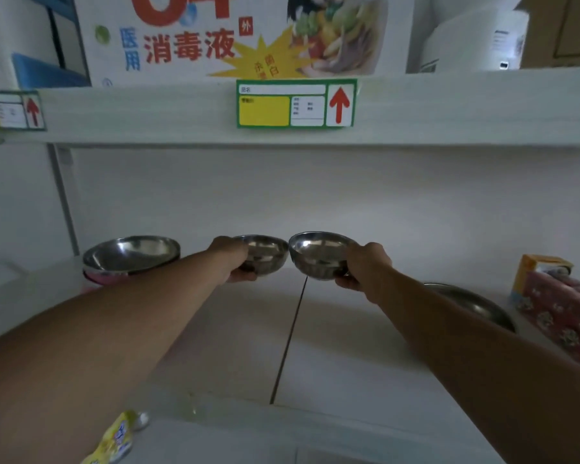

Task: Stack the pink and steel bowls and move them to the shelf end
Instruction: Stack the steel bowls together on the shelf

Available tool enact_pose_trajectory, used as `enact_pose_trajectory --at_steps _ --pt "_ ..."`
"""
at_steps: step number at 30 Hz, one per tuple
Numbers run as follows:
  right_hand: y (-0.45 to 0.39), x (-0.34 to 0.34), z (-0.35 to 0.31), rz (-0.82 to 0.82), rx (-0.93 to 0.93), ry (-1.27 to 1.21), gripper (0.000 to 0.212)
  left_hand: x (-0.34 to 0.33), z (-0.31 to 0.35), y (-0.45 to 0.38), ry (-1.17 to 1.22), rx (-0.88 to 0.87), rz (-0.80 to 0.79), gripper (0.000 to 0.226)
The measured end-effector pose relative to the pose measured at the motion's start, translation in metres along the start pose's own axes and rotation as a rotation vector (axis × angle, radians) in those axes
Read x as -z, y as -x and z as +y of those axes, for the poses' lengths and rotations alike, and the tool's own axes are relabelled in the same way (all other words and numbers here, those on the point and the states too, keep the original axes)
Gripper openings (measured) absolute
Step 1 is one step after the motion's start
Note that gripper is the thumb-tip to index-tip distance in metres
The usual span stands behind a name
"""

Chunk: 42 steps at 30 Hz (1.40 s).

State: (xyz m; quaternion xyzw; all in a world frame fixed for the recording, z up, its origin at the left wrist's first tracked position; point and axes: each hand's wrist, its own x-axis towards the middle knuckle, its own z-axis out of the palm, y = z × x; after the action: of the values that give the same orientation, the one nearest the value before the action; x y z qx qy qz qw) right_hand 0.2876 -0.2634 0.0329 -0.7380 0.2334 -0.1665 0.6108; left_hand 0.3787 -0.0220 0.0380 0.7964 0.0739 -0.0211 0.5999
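Two small steel bowls are held side by side above the white shelf (315, 346), rims nearly touching. My left hand (233, 261) grips the left small steel bowl (265, 254) by its near side. My right hand (365, 266) grips the right small steel bowl (318, 256) the same way. At the shelf's left end a wide steel bowl (131, 254) rests on a pink bowl (99, 277), of which only a strip shows. Another steel bowl (476, 304) lies at the right, partly hidden behind my right forearm.
A red patterned box (563, 316) and an orange carton (536, 266) stand at the right. An upper shelf board with a green-yellow label (295, 103) hangs overhead, carrying a printed carton (235, 35). A yellow packet (118, 440) sits on the level below, front left.
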Motion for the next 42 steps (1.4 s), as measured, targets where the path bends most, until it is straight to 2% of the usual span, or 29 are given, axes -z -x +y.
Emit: enact_pose_trajectory --at_steps 5,11,16,21,26,29,32,36,42 --pt "0.020 0.003 0.005 -0.062 0.001 -0.011 0.021 0.005 -0.015 0.038 0.032 0.014 0.009 0.013" --pt "0.047 0.010 0.009 -0.131 0.000 0.015 0.030 0.009 -0.044 0.065 0.054 0.071 0.023 0.019" --pt "0.092 0.032 0.016 -0.125 -0.013 0.024 0.027 0.014 -0.066 0.099 0.118 0.084 -0.011 0.029" --pt "0.145 0.060 0.018 -0.071 -0.010 0.016 0.023 0.026 -0.072 0.134 0.145 0.025 -0.043 0.029" --pt "0.202 0.087 0.038 -0.070 -0.041 0.037 0.036 0.038 -0.098 0.169 0.219 0.066 -0.102 0.036" --pt "0.229 0.105 0.048 -0.061 -0.063 0.029 0.034 0.043 -0.112 0.192 0.212 0.057 -0.126 0.041" --pt "0.247 0.128 0.051 -0.011 -0.078 0.010 0.033 0.048 -0.111 0.213 0.204 0.023 -0.149 0.040" --pt "0.253 0.169 0.055 0.060 -0.038 0.021 0.019 0.042 -0.102 0.230 0.179 -0.016 -0.178 0.038" --pt "0.237 0.239 0.061 0.132 -0.083 -0.006 0.017 0.002 -0.053 0.254 0.139 -0.140 -0.224 0.033"
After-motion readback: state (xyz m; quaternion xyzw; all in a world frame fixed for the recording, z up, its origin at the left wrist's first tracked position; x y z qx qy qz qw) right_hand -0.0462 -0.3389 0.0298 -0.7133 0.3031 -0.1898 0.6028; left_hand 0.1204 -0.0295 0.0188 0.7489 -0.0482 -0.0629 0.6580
